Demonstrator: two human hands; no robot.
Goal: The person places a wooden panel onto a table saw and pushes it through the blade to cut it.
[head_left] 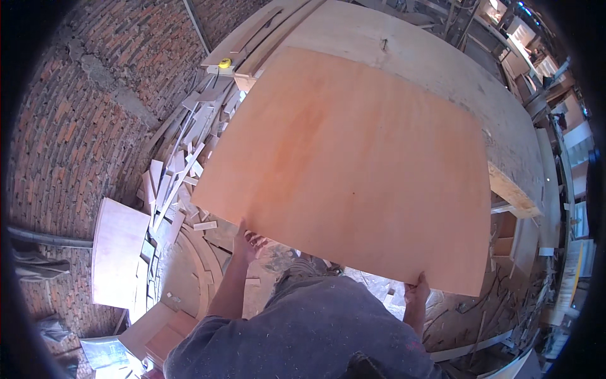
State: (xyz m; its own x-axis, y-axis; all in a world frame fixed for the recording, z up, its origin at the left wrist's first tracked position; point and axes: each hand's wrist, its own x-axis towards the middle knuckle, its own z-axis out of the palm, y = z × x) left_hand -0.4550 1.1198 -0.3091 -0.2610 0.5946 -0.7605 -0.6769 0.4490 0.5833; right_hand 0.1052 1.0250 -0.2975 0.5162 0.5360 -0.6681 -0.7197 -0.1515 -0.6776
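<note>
A large reddish-brown plywood sheet spans the middle of the view, its far part over a big pale workbench top. Its near edge juts out toward my body. My left hand grips that edge near the left corner, thumb on top and fingers curled below. Toward the right corner, my right hand holds the same edge with its thumb on top; its other fingers are mostly hidden beneath the sheet.
A brick wall rises on the left, with scattered wood offcuts along its foot. A yellow tape measure lies at the bench's far left. A pale panel leans at left. Boards and debris lie on the floor at right.
</note>
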